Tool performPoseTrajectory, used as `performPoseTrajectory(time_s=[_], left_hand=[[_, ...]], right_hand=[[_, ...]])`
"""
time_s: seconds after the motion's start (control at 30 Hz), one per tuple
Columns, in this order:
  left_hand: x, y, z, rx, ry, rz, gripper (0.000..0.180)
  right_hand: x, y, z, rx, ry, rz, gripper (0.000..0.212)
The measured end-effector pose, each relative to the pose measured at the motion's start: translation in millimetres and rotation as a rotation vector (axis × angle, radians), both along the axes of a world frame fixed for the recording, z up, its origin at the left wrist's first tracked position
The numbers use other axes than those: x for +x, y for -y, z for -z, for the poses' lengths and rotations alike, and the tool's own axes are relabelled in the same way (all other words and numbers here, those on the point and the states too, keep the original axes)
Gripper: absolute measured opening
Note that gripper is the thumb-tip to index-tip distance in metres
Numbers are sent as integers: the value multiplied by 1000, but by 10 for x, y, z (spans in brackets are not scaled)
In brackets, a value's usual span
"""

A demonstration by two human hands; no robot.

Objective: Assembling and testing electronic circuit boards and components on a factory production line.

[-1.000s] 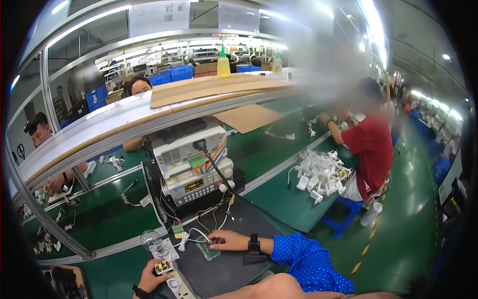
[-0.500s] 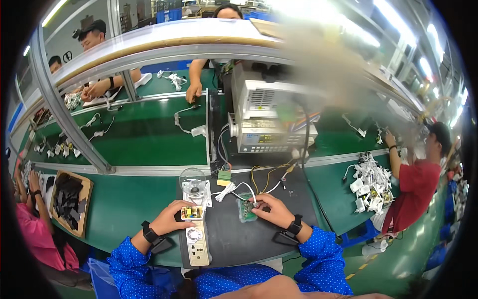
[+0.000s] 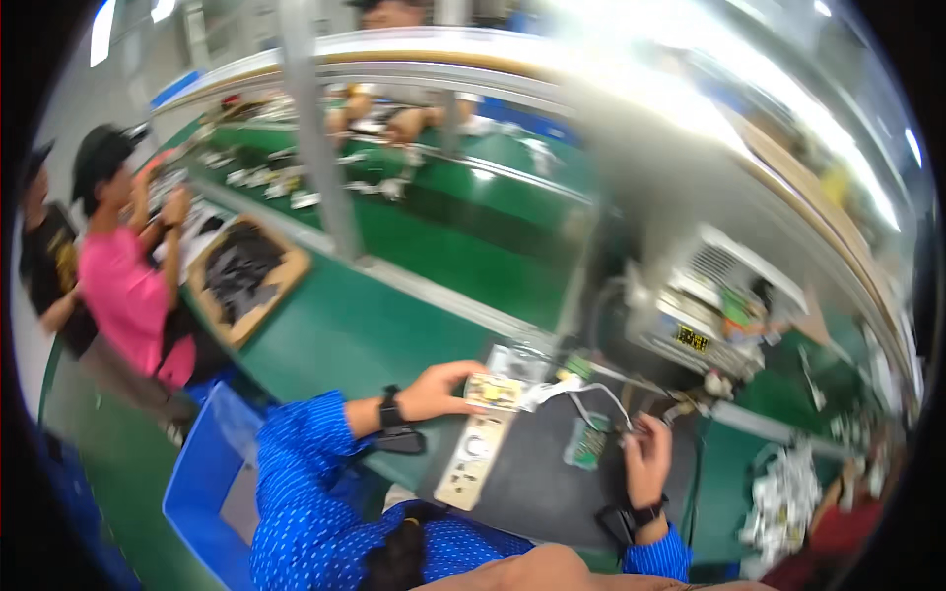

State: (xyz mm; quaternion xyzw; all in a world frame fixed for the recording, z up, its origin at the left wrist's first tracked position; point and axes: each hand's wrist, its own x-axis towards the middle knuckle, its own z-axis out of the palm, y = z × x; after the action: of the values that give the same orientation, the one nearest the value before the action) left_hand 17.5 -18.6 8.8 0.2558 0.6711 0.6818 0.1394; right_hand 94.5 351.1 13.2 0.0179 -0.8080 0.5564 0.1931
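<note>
My left hand (image 3: 434, 394) holds a small pale yellow circuit board (image 3: 493, 391) by its left edge, over the top end of a long cream test fixture (image 3: 471, 463). My right hand (image 3: 645, 461) rests on the black mat (image 3: 542, 492), fingers curled on the end of a white wire (image 3: 601, 399) that loops back toward the board. A small green circuit board (image 3: 588, 443) lies on the mat just left of my right hand. Both wrists carry dark straps, and my sleeves are blue with dots. The picture is blurred by motion.
A grey test instrument (image 3: 709, 315) with cables stands behind the mat. A wooden tray of black parts (image 3: 241, 276) lies on the green bench at left, by a person in pink (image 3: 128, 295). A blue crate (image 3: 212, 483) sits at lower left; white parts (image 3: 788, 502) are piled at lower right.
The view has swung left, so the bench now runs diagonally. My left hand still has the yellow board at the fixture's top, and my right hand stays by the green board.
</note>
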Motion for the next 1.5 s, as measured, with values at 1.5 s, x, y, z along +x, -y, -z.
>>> performPoseTrajectory(time_s=[1.5], left_hand=[[-424, -360, 323, 33, -284, 19, 54]], right_hand=[[-1215, -4284, 447, 466, -407, 355, 24]])
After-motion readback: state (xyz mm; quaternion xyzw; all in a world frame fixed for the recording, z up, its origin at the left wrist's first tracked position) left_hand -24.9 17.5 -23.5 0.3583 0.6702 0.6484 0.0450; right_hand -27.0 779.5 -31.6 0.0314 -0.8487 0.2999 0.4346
